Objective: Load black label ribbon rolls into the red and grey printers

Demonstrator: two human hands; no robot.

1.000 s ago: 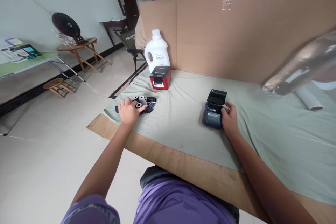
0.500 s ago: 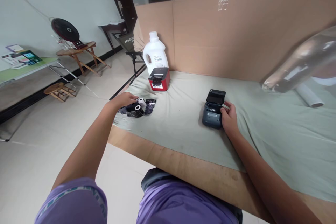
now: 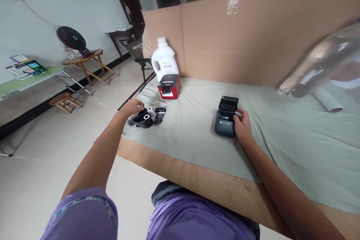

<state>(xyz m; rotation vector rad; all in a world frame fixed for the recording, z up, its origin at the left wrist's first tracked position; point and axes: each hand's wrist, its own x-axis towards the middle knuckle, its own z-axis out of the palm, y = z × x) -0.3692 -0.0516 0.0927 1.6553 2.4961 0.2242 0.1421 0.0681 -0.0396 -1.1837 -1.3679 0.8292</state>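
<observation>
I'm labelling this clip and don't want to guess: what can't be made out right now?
Whether the left hand grips any of the rolls: head view, too small to tell.
Lower front of the jug: head view, hidden by the red printer.
Any print on the dark printer: head view, too small.
Far end of the clear plastic: head view, cut off by the right edge.

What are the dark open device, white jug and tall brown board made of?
Dark open device: probably hard plastic, satin, judging by its smooth, rounded body.
White jug: likely plastic, opaque with a soft sheen, its handle moulded in.
Tall brown board: apparently cardboard, matte, with a straight crease.
</observation>
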